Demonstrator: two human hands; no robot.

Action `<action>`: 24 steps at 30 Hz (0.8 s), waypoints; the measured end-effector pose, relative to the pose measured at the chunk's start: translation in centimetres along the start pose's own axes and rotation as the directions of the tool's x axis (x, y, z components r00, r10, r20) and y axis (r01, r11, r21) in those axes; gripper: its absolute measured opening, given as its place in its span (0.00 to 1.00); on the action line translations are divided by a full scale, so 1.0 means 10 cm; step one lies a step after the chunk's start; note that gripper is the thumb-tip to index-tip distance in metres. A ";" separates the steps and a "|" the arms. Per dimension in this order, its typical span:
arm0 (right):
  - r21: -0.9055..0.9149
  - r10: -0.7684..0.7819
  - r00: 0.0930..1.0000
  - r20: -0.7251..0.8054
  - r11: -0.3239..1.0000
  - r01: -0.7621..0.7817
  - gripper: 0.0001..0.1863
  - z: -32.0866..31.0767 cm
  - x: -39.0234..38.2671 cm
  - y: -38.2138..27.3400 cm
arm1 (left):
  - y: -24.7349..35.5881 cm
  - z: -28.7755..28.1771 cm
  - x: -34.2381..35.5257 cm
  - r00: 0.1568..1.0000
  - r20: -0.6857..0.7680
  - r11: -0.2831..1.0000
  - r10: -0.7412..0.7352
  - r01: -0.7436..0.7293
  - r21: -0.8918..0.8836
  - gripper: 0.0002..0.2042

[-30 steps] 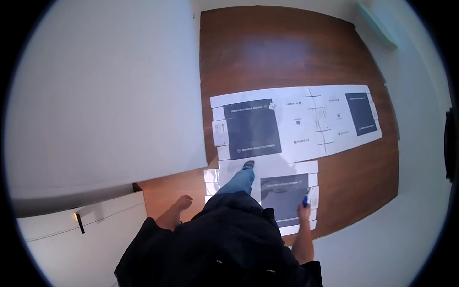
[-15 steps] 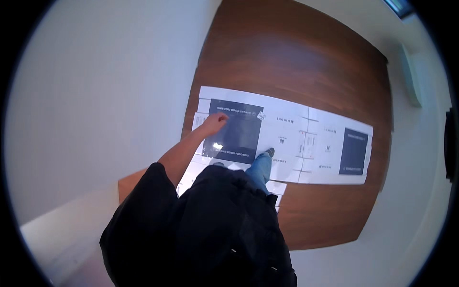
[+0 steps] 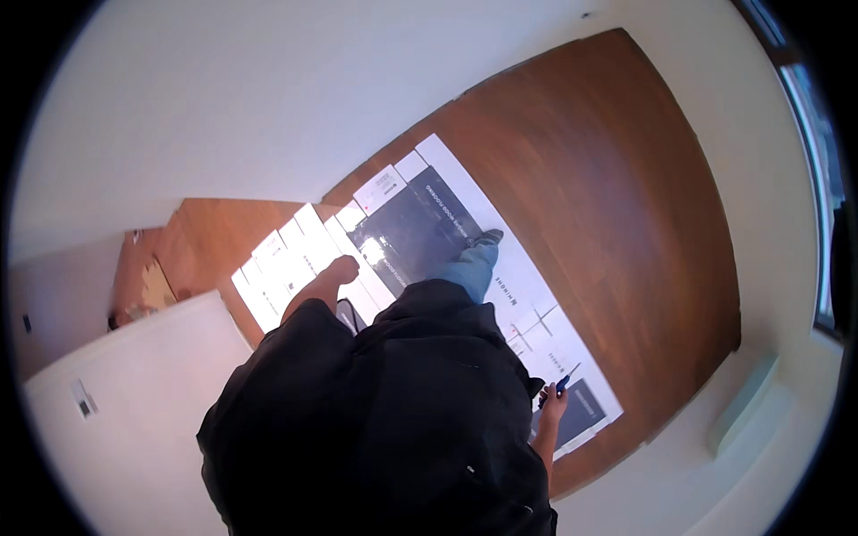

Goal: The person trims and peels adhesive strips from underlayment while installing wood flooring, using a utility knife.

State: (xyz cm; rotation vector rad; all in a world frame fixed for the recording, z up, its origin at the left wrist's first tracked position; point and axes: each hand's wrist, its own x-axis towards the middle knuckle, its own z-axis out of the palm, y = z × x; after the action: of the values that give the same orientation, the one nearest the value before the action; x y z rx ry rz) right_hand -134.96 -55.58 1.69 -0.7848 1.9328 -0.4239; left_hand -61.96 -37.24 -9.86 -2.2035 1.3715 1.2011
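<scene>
My left hand [image 3: 344, 268] hangs above the white flattened cartons with its fingers curled in, and I see nothing in them. My right hand [image 3: 554, 399] is closed round a blue-handled tool [image 3: 563, 382] with a thin, straight shaft pointing up and away; its exact kind is too small to tell. Below that hand lies the right end of the opened-out cardboard [image 3: 465, 188], which is white with dark printed panels [image 3: 416, 223]. One foot [image 3: 485, 238] in a grey sock rests on it, below a light blue trouser leg [image 3: 471, 268].
Reddish-brown wood flooring [image 3: 572, 179] spreads beyond the cardboard to pale walls [image 3: 268, 98]. A white door [image 3: 152, 375] stands at the lower left, with a torn tan piece [image 3: 158, 284] on the floor past it. At the right are a window [image 3: 815, 179] and a pale wall-side panel [image 3: 744, 406].
My view and body have turned left, so the cardboard now runs diagonally. My left hand is over the white cartons instead of the dark panel. My right hand and the blue-handled tool have come into view.
</scene>
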 end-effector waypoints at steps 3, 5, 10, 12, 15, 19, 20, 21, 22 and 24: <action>-0.467 -0.239 0.960 0.145 0.839 0.279 0.24 -0.06 0.65 -0.69 | 0.49 -0.02 0.54 0.990 0.133 0.999 -0.036 0.038 -0.011 0.16; -0.531 -0.109 0.958 0.265 0.813 0.239 0.26 0.01 0.99 -0.92 | 1.00 -0.29 0.94 0.988 0.156 0.999 -0.018 0.023 -0.033 0.15; -0.578 -0.160 0.911 0.380 0.728 0.368 0.27 0.15 1.77 -1.92 | 2.82 -1.74 1.64 0.960 -0.246 0.791 0.131 -0.250 -0.558 0.17; -0.576 -0.191 0.878 0.439 0.691 0.438 0.27 0.28 2.02 -2.39 | 3.40 -2.31 1.81 0.950 -0.268 0.749 0.163 -0.296 -0.593 0.17; -0.558 -0.243 0.813 0.529 0.623 0.549 0.28 0.48 2.43 -3.01 | 3.94 -2.71 2.00 0.989 -0.075 0.664 0.130 -0.143 -0.734 0.19; -0.509 -0.292 0.695 0.657 0.508 0.695 0.28 0.77 3.24 -3.83 | 4.27 -2.58 2.17 0.983 -0.089 0.803 0.160 -0.182 -0.567 0.19; -0.484 -0.306 0.654 0.692 0.476 0.735 0.29 0.85 3.48 -4.05 | 4.34 -2.53 2.18 0.985 -0.040 0.821 0.170 -0.164 -0.547 0.20; -0.463 -0.315 0.615 0.723 0.440 0.769 0.29 0.89 3.70 -4.28 | 4.46 -2.45 2.15 0.994 0.028 0.834 0.102 -0.070 -0.547 0.20; -0.445 -0.309 0.577 0.756 0.404 0.800 0.29 0.89 3.93 -4.57 | 4.59 -2.41 2.11 0.995 0.029 0.772 0.090 -0.052 -0.633 0.20; -0.431 -0.267 0.523 0.810 0.334 0.838 0.29 0.78 4.37 -5.19 | 4.99 -2.44 2.08 0.998 0.044 0.653 -0.053 0.068 -0.754 0.20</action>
State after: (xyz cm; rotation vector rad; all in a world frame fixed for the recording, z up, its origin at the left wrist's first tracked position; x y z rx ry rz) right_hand -124.30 -123.02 -0.07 -2.0271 1.0040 0.3707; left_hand -87.47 -90.17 -1.79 -2.7015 0.8226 2.0422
